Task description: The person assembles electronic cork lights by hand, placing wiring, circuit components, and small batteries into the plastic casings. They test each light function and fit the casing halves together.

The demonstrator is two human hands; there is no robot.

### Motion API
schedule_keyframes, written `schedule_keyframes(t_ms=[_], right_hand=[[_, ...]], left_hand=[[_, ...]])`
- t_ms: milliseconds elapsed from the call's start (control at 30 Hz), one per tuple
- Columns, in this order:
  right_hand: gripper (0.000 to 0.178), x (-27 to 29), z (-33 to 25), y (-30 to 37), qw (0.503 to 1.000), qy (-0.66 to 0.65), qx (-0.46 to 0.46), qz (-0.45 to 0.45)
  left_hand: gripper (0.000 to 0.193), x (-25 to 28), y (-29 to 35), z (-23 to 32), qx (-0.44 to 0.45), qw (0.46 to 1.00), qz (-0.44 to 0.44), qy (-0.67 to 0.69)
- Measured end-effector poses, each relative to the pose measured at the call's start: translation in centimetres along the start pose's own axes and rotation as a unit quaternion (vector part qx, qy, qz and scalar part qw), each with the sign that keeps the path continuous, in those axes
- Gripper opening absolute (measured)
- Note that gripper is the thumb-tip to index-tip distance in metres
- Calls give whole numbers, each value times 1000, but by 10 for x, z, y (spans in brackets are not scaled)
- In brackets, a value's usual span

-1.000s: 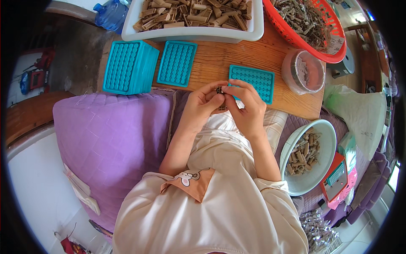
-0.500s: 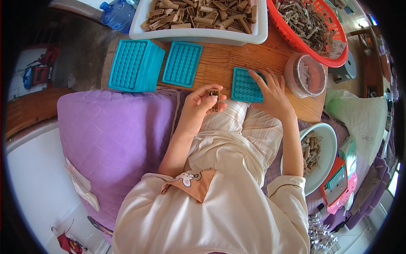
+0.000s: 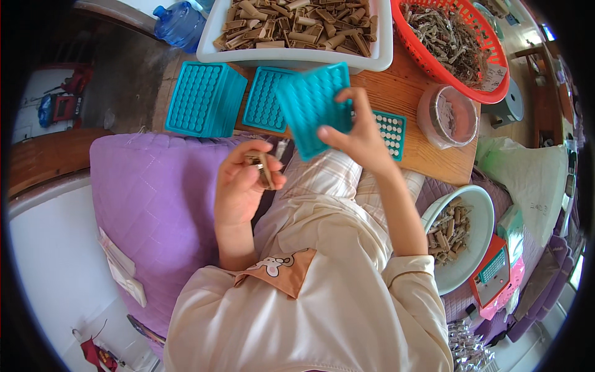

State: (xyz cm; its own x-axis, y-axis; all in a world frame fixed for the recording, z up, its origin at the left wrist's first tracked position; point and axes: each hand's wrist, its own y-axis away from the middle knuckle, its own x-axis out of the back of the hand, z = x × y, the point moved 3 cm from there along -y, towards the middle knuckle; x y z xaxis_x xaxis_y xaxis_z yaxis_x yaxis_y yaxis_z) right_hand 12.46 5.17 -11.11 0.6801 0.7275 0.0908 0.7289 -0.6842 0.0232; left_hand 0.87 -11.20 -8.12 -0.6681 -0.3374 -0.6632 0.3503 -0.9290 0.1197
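Observation:
My right hand (image 3: 362, 133) grips a teal tray (image 3: 313, 108) by its right edge and holds it tilted above the table's front edge; rows of round cups cover it. Beside that hand lies another teal tray (image 3: 392, 131) with rows of small white round pieces, partly hidden by my fingers. My left hand (image 3: 238, 189) is closed around a small brown plastic casing (image 3: 265, 171) over my lap. A third teal tray (image 3: 263, 98) rests on the table behind the raised one, partly covered by it. To its left stands a stack of teal trays (image 3: 197, 99).
At the back, a white bin (image 3: 291, 59) holds many brown plastic casings. A red basket (image 3: 409, 56) of thin brownish pieces sits at the back right, near a clear round tub (image 3: 427, 115). A pale bowl (image 3: 477, 248) of brown pieces is by my right side. A purple quilted cover (image 3: 161, 204) lies left.
My right hand has taken hold of the teal tray and lifted it leftward, uncovering the tray of white round pieces. My left hand has moved left and toward me with the brown casing.

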Motion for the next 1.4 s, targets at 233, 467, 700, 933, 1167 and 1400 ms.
schedule_keyframes(t_ms=[233,467,700,933,1167,1400], right_hand=[[40,-81,47,-35,991,76,59,89],[50,-96,49,-33,887,440,72,118],[41,-58,34,-21,935,333,107,64],[19,74,17,23,883,421,45,204],[20,100,56,34,877,433,85,193],[20,86,60,39,885,422,113,160]], left_hand=[[39,1,20,35,-108,993,22,37],[38,7,16,24,-70,997,16,37],[35,8,-1,1,-5,1000,3,29],[31,4,-10,-29,76,997,-27,-4],[35,-18,-20,-58,173,984,-40,-6],[37,-24,-23,-70,210,976,-38,-36]])
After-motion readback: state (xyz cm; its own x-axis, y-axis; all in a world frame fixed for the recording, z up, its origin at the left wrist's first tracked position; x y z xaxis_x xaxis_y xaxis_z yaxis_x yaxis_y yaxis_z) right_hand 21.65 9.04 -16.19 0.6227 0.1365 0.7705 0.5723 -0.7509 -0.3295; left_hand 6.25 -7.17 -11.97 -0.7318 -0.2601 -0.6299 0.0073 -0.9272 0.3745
